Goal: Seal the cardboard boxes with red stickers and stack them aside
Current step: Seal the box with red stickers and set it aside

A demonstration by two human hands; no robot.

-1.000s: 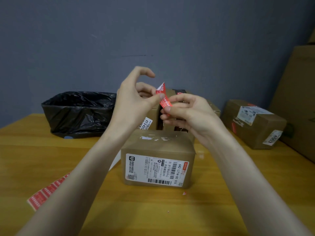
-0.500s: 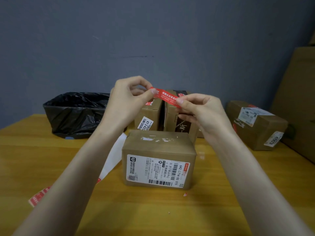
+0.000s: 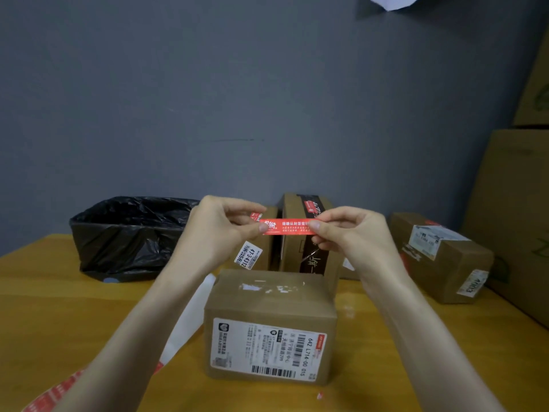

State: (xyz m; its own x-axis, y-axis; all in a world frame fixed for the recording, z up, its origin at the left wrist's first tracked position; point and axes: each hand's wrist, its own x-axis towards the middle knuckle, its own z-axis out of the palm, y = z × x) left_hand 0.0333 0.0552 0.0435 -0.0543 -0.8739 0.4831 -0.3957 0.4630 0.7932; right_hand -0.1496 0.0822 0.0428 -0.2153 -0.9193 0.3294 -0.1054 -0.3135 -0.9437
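Parcel packing room, labelled cardboard boxes on wooden table, large cartons stacked against grey wall

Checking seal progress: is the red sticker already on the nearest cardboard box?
No, the red rectangular sticker is pinched at its ends by the left hand and right hand, above the brown cardboard box.

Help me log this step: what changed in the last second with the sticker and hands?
The red sticker, upright between close-set hands a second ago, is now stretched level: the left hand pinches its left end, the right hand its right end, moved apart. The front box has not moved.
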